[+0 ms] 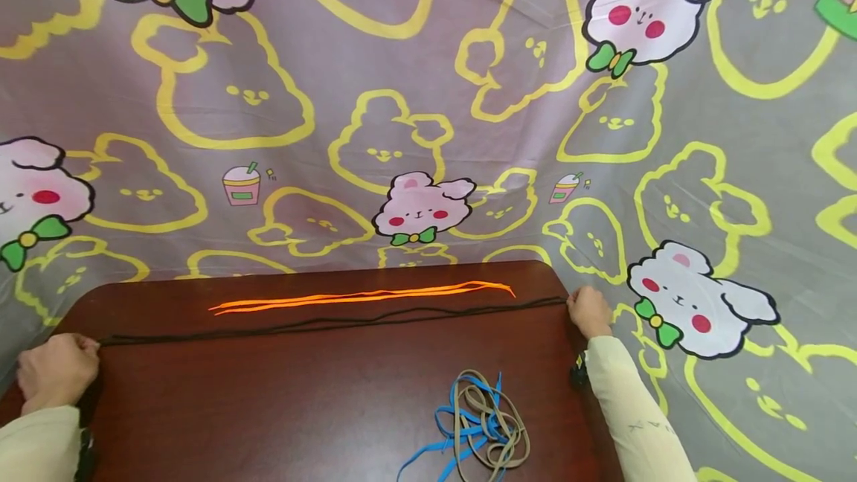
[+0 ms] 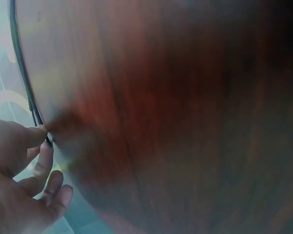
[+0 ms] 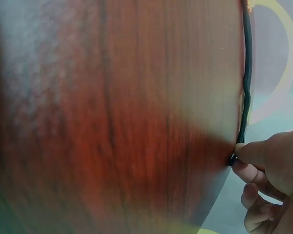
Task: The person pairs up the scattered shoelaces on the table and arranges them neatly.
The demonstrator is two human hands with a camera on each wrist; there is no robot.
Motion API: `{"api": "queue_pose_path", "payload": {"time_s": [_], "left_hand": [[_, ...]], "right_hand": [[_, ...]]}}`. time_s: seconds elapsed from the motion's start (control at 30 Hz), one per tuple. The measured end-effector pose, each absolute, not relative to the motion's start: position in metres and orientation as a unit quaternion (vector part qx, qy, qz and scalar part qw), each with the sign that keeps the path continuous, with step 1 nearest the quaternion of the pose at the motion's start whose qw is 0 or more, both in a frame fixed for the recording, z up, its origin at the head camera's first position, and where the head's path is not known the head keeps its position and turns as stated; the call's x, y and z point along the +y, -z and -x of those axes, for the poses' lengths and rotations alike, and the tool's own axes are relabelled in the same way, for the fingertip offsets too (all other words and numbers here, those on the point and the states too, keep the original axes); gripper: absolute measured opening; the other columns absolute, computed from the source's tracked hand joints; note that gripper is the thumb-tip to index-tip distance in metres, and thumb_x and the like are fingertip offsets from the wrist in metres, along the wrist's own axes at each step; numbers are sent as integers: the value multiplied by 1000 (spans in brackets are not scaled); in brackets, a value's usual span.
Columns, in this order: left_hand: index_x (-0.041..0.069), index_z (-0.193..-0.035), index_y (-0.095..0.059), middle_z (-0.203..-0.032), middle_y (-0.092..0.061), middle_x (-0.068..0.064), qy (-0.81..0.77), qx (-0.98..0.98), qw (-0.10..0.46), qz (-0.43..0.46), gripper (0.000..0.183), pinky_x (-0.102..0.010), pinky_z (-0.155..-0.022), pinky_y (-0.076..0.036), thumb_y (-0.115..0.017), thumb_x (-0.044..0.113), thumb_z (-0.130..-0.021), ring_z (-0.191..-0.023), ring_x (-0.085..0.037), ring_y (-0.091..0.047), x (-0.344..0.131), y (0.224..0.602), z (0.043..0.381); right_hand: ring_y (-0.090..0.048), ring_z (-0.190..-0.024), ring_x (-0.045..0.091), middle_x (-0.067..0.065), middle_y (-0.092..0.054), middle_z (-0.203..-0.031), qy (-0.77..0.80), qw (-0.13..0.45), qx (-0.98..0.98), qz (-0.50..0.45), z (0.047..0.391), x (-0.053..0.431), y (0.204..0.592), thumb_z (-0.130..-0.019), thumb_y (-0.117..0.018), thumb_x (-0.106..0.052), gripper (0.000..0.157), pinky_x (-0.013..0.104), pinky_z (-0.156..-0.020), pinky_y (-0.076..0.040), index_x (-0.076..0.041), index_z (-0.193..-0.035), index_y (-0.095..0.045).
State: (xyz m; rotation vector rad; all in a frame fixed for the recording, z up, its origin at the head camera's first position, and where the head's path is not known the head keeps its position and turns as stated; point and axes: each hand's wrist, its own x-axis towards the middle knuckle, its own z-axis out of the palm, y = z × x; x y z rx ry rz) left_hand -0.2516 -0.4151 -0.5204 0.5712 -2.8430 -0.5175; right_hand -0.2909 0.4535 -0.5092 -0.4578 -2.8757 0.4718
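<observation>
Head view: left hand (image 1: 59, 370) and right hand (image 1: 591, 312) pinch opposite ends of black laces (image 1: 315, 326); orange laces (image 1: 321, 298) just beyond.

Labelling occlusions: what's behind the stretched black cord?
Beyond the black cord, orange strands lie on the table; patterned fabric hangs past its far edge. The strip the cord itself covers can't be seen.

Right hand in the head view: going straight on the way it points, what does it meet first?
Probably the rabbit-print cloth beyond the far corner of the table; the gap ahead of the right hand is unclear.
</observation>
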Motion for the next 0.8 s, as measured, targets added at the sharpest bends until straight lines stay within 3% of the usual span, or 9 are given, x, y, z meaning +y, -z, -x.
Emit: {"api": "queue_pose_path", "payload": {"time_s": [0.17,0.43,0.53,0.8], "left_hand": [[-8,-78,-64,-92,-63,-37,177,-960,101,-192,22,-59,-71,-45,-52,4,-92,-86,-58,-55,-415,518,254],[-11,-93,-64,-107,-59,-39,167,-959,73,-216,18,-65,-85,-39,-54,3,-95,-102,-61,-44,-409,517,253],[-10,-94,-64,-107,-59,-38,164,-962,76,-207,17,-66,-86,-36,-54,3,-94,-103,-62,-42,-410,517,252],[-10,-93,-64,-107,-60,-38,163,-965,79,-190,14,-67,-91,-34,-56,2,-93,-107,-62,-40,-412,517,252]], "right_hand": [[-67,-82,44,25,-69,-88,-157,104,-969,160,291,452,508,-94,-58,-12,23,60,-68,-50,-5,-75,-68],[-59,-66,34,17,-62,-72,-164,106,-968,155,285,452,512,-95,-54,-10,33,50,-58,-46,-8,-62,-56],[-59,-67,34,17,-62,-73,-166,105,-968,155,286,451,514,-95,-54,-11,32,51,-59,-46,-9,-63,-55],[-66,-87,43,23,-69,-94,-172,86,-969,156,288,452,515,-96,-61,-14,16,57,-73,-50,-4,-85,-69]]}}
